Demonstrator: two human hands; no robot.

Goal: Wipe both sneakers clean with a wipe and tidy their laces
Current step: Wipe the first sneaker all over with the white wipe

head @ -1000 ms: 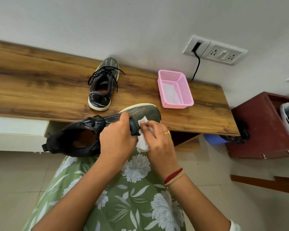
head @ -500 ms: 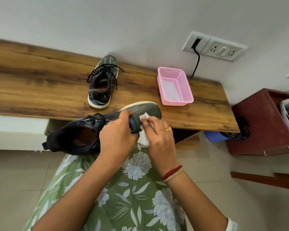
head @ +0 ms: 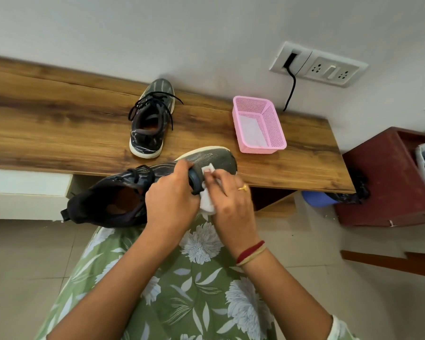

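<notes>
Grey mesh covers the toe of the held sneaker [head: 113,209], which lies across my lap with its toe over the front edge of the wooden table [head: 59,119] and its dark heel toward my left. My left hand [head: 172,200] is wrapped around the middle of this shoe. The fingers go over the top and hide that part, so I cannot see how its laces lie there.

My right hand [head: 231,197] holds the white wipe [head: 207,204] and presses it on the side of the shoe near the toe. Most of the wipe is covered by my fingers. Only a small corner above them and a crumpled piece below them can be seen.

The second sneaker [head: 150,123] stands upright on the table, well apart from my hands, with its toe toward the wall. Its black laces [head: 157,101] are loose and spread to both sides.

To its right stands a pink basket [head: 274,123] with something white and flat inside; what it is I cannot tell. A black cable [head: 291,92] goes down from the wall socket [head: 329,69] and disappears behind the table. At the right edge a dark red cabinet [head: 383,177] is cut off by the frame.
</notes>
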